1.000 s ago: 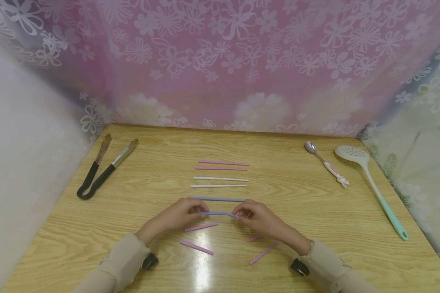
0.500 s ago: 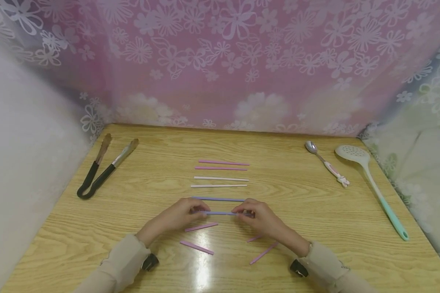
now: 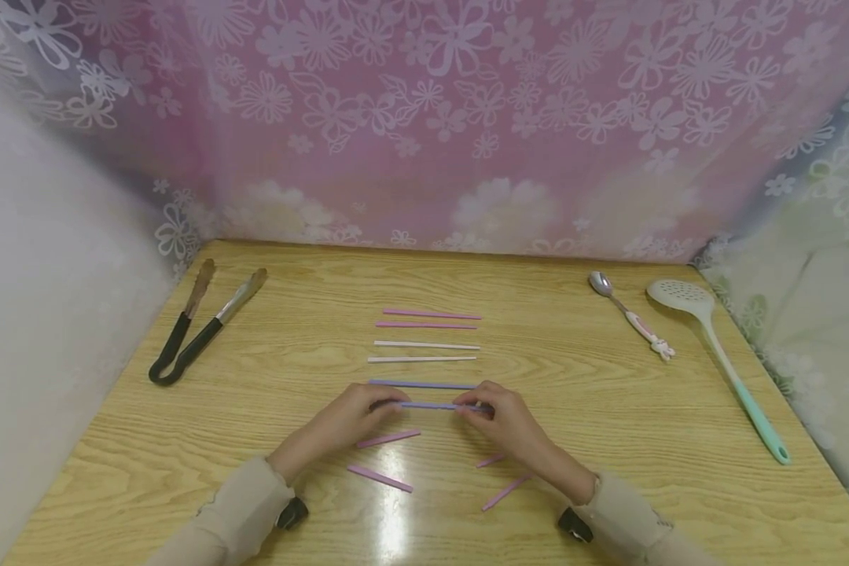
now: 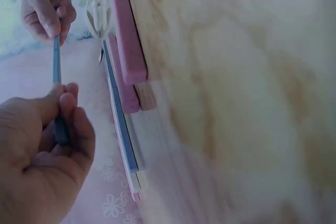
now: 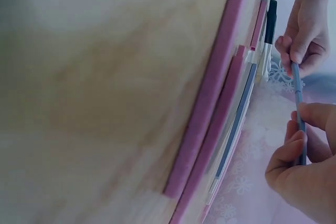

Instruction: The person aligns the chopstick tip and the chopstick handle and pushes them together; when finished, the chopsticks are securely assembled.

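Note:
Between my two hands a blue chopstick is held level above the table, in one straight line. My left hand pinches its left end, thumb and fingers curled round it in the left wrist view. The other end sits in my right hand, gripped between thumb and fingers. A thin joint line crosses the held chopstick in the right wrist view. Just beyond lies a second blue chopstick, its right end partly behind my right hand. Nearer me lie short pink chopstick pieces, two on the left and two on the right.
Two white chopsticks and two pink ones lie in parallel farther back on the wooden table. Black-handled tongs lie at the left. A spoon and a slotted skimmer lie at the right. A floral curtain stands behind.
The held blue chopstick was bent near its middle and is now straight. My right hand has shifted slightly right. Both hands have moved a little away from me.

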Demonstrator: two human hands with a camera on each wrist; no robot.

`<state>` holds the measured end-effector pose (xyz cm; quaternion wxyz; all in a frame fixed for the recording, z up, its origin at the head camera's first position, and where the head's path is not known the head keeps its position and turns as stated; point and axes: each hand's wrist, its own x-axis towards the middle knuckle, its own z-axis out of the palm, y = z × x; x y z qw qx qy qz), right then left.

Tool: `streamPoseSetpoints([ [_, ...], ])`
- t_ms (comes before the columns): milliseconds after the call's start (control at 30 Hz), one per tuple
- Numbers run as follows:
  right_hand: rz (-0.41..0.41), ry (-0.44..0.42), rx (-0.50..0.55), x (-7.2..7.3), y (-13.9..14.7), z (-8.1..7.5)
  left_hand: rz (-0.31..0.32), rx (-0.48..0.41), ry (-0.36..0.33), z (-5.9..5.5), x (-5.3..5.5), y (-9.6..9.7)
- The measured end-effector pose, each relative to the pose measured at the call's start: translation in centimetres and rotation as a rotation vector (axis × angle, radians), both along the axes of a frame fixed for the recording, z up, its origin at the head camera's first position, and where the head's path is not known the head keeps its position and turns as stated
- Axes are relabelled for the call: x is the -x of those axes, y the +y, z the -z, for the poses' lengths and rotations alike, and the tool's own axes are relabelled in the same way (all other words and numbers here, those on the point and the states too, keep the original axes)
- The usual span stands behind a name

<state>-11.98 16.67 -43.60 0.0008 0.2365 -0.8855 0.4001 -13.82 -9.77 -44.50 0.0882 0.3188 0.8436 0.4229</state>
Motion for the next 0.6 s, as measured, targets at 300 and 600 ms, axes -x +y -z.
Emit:
streamPoseSetpoints([
  [300,-0.060,0.173,0.109,-0.19,-0.46,0.16,-0.082,-0.068,0.108,-0.23,-0.61,0.35],
  [600,-0.089,0.242,0.144,-0.03,-0.46,0.17,-0.096,-0.073,0.180,-0.72,-0.60,0.67],
])
